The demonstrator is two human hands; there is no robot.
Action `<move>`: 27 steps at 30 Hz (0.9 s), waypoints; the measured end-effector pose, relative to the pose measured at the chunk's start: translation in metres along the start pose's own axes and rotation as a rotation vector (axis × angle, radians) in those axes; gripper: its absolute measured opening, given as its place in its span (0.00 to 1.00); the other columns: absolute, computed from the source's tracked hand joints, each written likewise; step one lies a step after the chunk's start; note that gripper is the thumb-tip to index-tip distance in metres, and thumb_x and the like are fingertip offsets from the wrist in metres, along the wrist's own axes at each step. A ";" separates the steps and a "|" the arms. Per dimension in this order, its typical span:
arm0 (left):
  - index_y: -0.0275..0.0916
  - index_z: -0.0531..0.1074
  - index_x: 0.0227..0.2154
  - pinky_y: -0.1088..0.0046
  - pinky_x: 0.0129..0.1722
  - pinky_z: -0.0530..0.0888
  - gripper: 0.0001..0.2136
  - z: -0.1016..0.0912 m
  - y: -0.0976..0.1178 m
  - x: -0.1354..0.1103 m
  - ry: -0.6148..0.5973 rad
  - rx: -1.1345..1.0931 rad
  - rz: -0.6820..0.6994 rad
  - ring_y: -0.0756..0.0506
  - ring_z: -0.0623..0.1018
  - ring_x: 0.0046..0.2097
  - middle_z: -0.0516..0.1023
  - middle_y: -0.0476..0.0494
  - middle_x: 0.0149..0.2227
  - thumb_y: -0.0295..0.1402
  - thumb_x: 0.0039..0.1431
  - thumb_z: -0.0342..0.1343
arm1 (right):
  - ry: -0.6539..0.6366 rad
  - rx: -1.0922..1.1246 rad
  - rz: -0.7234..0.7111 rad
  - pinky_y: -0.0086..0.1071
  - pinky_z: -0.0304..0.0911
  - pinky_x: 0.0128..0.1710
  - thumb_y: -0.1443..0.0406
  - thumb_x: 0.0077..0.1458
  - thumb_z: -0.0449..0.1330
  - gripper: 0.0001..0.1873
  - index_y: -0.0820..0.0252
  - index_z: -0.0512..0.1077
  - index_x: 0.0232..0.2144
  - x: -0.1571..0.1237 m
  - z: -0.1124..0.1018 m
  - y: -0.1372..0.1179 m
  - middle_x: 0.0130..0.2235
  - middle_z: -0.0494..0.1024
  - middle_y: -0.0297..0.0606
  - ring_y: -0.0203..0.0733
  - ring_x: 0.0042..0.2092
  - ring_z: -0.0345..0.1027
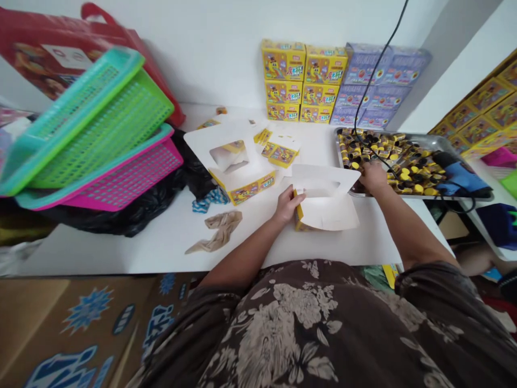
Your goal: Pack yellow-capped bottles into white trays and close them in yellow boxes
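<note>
An open yellow carton (327, 207) with white flaps lies on the white table in front of me. My left hand (287, 205) grips its left wall, fingers curled round the edge. My right hand (374, 178) reaches into the near left corner of a metal tray (436, 141) heaped with several small yellow and black rolls (404, 156); its fingers are bent down among them, and what they hold is hidden. A second open carton (238, 172) stands farther left.
Stacked yellow boxes (302, 81) and purple boxes (375, 86) line the wall. Tilted plastic baskets (100, 129) sit on a black bag at left. A blue tool (460, 178) with a black cable lies in the tray. A crumpled beige cloth (220, 229) lies near the table's front.
</note>
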State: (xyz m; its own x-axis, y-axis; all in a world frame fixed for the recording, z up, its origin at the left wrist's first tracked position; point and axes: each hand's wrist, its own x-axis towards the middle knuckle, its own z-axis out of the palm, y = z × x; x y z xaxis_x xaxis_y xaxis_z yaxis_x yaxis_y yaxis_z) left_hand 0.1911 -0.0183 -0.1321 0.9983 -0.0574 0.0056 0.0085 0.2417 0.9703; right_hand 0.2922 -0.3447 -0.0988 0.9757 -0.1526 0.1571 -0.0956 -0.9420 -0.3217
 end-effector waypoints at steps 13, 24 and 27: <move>0.45 0.73 0.42 0.63 0.47 0.74 0.27 -0.006 0.006 -0.002 0.097 -0.020 0.268 0.41 0.78 0.42 0.75 0.48 0.35 0.55 0.46 0.74 | -0.123 -0.254 0.037 0.51 0.71 0.61 0.65 0.59 0.64 0.24 0.63 0.82 0.57 0.010 -0.003 0.021 0.62 0.80 0.59 0.67 0.63 0.71; 0.46 0.74 0.52 0.49 0.61 0.77 0.17 -0.003 0.019 -0.036 0.227 0.803 0.811 0.35 0.78 0.59 0.79 0.38 0.54 0.43 0.63 0.66 | 0.181 0.636 0.187 0.47 0.78 0.43 0.56 0.47 0.75 0.22 0.61 0.79 0.43 0.013 0.000 0.041 0.35 0.81 0.39 0.53 0.38 0.79; 0.45 0.76 0.50 0.51 0.57 0.80 0.12 0.002 0.025 -0.041 0.206 0.844 0.846 0.36 0.80 0.57 0.80 0.38 0.53 0.40 0.66 0.65 | 0.226 0.923 0.184 0.44 0.74 0.34 0.48 0.42 0.77 0.26 0.55 0.75 0.38 0.000 -0.004 0.037 0.33 0.78 0.36 0.50 0.34 0.78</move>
State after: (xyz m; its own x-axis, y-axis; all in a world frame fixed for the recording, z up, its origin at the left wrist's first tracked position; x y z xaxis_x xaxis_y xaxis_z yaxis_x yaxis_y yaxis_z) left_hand 0.1502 -0.0116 -0.1076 0.6613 -0.0130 0.7500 -0.6142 -0.5833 0.5315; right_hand 0.2877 -0.3807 -0.1068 0.8906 -0.4194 0.1757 0.0433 -0.3064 -0.9509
